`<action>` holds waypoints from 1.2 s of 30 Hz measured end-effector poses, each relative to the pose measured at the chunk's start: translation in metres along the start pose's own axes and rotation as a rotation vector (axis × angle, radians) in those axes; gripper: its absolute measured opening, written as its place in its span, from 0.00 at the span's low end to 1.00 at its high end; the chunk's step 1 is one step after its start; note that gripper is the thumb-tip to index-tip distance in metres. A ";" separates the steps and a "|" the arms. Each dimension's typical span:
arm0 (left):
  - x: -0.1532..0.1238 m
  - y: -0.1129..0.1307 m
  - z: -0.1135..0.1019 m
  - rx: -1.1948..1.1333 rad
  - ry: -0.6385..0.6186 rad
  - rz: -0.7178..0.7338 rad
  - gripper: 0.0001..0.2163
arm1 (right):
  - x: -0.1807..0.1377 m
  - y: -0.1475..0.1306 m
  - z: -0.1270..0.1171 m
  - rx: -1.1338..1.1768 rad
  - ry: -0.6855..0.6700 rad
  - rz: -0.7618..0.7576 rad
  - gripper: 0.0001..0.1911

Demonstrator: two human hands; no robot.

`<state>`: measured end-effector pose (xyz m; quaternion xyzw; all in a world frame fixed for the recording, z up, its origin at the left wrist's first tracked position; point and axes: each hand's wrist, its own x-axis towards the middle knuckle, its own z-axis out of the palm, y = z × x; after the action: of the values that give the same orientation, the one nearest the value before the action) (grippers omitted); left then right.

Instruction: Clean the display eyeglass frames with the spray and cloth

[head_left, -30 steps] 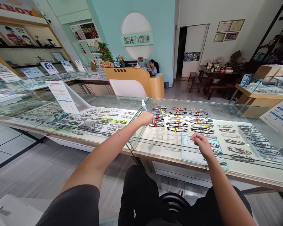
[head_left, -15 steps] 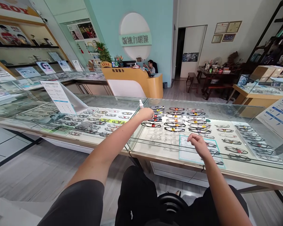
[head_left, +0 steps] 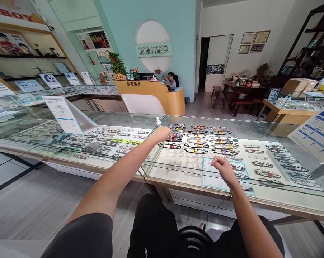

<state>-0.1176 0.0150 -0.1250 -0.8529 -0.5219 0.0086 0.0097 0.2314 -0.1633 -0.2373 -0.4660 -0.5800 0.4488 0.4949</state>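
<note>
My left hand [head_left: 163, 134] reaches far over the glass counter [head_left: 178, 179]. Its fingers are pinched together at the left end of a dark pair of glasses [head_left: 175, 137] in the rows of glasses [head_left: 202, 138] laid out on the glass. Another dark frame with red parts [head_left: 168, 145] lies just in front of that hand. A small white spray bottle [head_left: 158, 122] stands just behind it. My right hand [head_left: 222, 166] is curled into a loose fist with nothing in it. It rests over a white sheet with a teal border [head_left: 212, 177] near the counter's front edge.
More frames [head_left: 269, 168] lie at the right, and others [head_left: 110, 141] show inside the left showcase. A leaflet stand [head_left: 61, 114] is on the left and a sign [head_left: 315, 134] on the right. A person sits behind the orange desk [head_left: 156, 95]. A black stool [head_left: 194, 238] is below me.
My left hand has drawn slightly back and left from the frame with red parts, which stays on the glass. My right hand has hardly moved. The view has shifted a little.
</note>
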 end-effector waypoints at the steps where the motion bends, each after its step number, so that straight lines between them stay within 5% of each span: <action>1: -0.002 -0.001 -0.004 -0.015 0.016 0.011 0.09 | 0.000 0.000 0.000 0.004 0.000 0.000 0.07; 7: -0.011 0.002 -0.034 -0.132 0.167 0.084 0.11 | 0.001 0.000 0.000 0.039 -0.011 -0.015 0.07; 13: 0.007 0.058 -0.044 -0.808 0.463 0.196 0.15 | 0.003 0.001 0.002 0.123 0.030 0.015 0.06; 20: 0.072 0.124 -0.019 -1.369 0.377 0.167 0.22 | 0.008 -0.001 0.006 0.160 0.069 0.057 0.12; 29: 0.089 0.131 0.030 -1.498 0.371 0.037 0.25 | 0.012 0.004 0.009 0.075 0.100 0.031 0.09; 36: 0.091 0.125 0.038 -1.460 0.392 0.100 0.22 | 0.104 -0.049 -0.001 -0.211 0.128 -0.194 0.08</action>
<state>0.0337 0.0394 -0.1669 -0.6511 -0.3446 -0.4906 -0.4654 0.2192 -0.0686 -0.1726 -0.4849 -0.6336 0.3045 0.5203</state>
